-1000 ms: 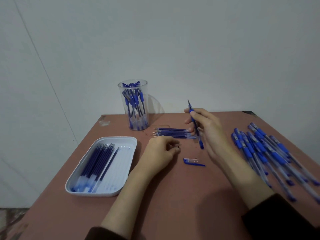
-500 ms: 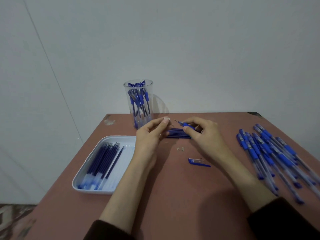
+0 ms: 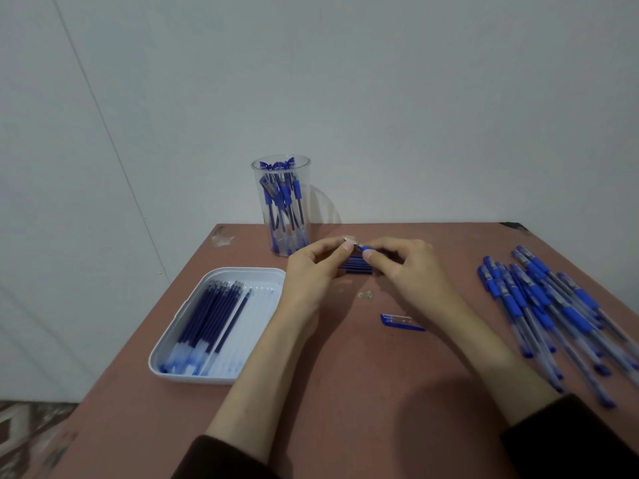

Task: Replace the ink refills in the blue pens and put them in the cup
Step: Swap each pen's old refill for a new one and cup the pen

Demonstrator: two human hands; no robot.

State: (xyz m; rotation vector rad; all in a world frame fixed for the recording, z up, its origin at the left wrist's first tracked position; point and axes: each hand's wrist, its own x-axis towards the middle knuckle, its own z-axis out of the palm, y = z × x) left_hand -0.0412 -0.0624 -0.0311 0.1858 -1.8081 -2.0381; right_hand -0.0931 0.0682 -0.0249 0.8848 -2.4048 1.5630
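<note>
My right hand (image 3: 406, 271) holds a blue pen (image 3: 366, 251) by its grip end, most of the barrel hidden in my fingers. My left hand (image 3: 313, 271) pinches the small pen tip (image 3: 350, 240) at that same end, fingers touching the pen. Both hands hover over a row of blue refills (image 3: 358, 267) lying on the table. Behind them stands a clear cup (image 3: 281, 205) with several blue pens inside. A loose pen cap (image 3: 401, 321) lies on the table in front of my right hand.
A white tray (image 3: 179, 368) with several refills sits at the left. A pile of blue pens (image 3: 553, 312) spreads along the right edge. The brown table (image 3: 345, 392) ends near the wall behind the cup; small scraps (image 3: 364, 294) lie mid-table.
My right hand lowered the upright pen to lie level near the refills. My left hand rose from the table and met it, closing on the pen's tip.
</note>
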